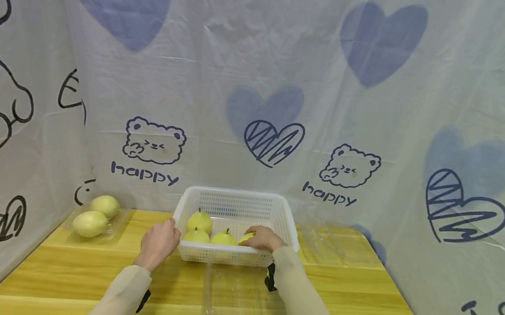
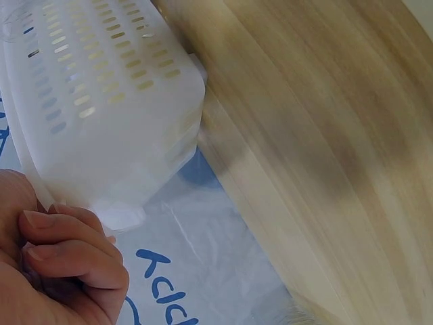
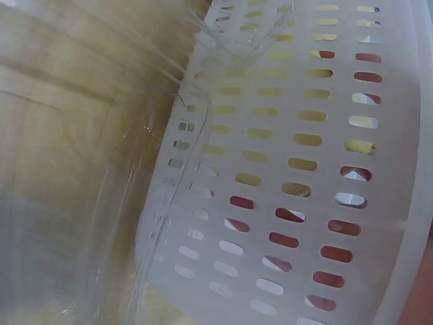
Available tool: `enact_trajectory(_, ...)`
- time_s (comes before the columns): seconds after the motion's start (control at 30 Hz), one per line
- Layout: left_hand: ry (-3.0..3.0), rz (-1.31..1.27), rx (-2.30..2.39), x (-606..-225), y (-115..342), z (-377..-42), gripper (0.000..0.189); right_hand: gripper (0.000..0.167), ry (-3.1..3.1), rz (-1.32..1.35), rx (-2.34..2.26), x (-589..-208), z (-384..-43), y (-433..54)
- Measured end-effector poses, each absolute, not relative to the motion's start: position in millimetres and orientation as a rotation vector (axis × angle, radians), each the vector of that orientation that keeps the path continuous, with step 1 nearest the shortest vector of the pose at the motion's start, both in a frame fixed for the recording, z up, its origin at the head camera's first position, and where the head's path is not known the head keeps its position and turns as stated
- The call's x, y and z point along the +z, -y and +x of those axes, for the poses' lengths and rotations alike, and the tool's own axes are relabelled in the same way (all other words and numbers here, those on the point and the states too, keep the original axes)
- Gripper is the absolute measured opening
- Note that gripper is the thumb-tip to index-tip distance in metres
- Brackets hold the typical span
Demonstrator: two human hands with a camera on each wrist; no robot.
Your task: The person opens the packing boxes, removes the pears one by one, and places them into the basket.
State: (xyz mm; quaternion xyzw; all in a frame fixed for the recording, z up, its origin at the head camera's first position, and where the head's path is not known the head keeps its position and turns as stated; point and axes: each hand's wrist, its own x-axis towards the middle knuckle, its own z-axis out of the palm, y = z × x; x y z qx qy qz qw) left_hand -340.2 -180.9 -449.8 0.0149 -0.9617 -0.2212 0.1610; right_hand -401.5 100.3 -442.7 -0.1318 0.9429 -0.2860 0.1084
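A white slotted plastic basket (image 1: 235, 256) stands at the back middle of the table, with several yellow pears (image 1: 199, 222) inside. At its left front corner my left hand (image 1: 159, 243) grips the rim; the left wrist view shows curled fingers (image 2: 74, 237) against the basket's edge (image 2: 155, 135). My right hand (image 1: 263, 239) reaches over the front rim and holds a pear (image 1: 247, 237) at the right of the front row. That pear is partly covered by the fingers. From the right wrist, the basket wall (image 3: 399, 135) hides most of the hand.
In front of the basket lies a clear plastic container (image 1: 234, 302). Another clear container (image 1: 341, 246) is at the back right. Two pale yellow fruits (image 1: 90, 224) sit in a clear tray (image 1: 121, 217) at the back left. Printed sheeting (image 1: 262, 74) surrounds the wooden table (image 1: 338, 304).
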Motion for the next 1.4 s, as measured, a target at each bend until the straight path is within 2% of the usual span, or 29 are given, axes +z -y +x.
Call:
enact_trajectory(0.37, 2.761, 0.055, -0.640, -448.5, 179.7, -338.9, 0.021, 0.054, -2.812, -0.442, -0.855, -439.8, -399.4, -110.1)
enact_trajectory(0.77, 2.761, 0.055, -0.636, -449.3, 180.9, -340.0, 0.023, 0.029, -2.967, -0.581, -0.956, -433.9, -384.8, -126.9)
enact_trajectory(0.97, 2.759, 0.055, -0.625, -450.0, 180.7, -340.3, 0.021, 0.022, -3.014, -0.656, -0.943, -433.0, -377.1, -128.9)
enact_trajectory(1.4, 2.744, 0.052, -0.628, -449.3, 181.2, -339.8, 0.021, 0.007, -3.382, -1.020, -0.582, -443.7, -347.7, -119.6)
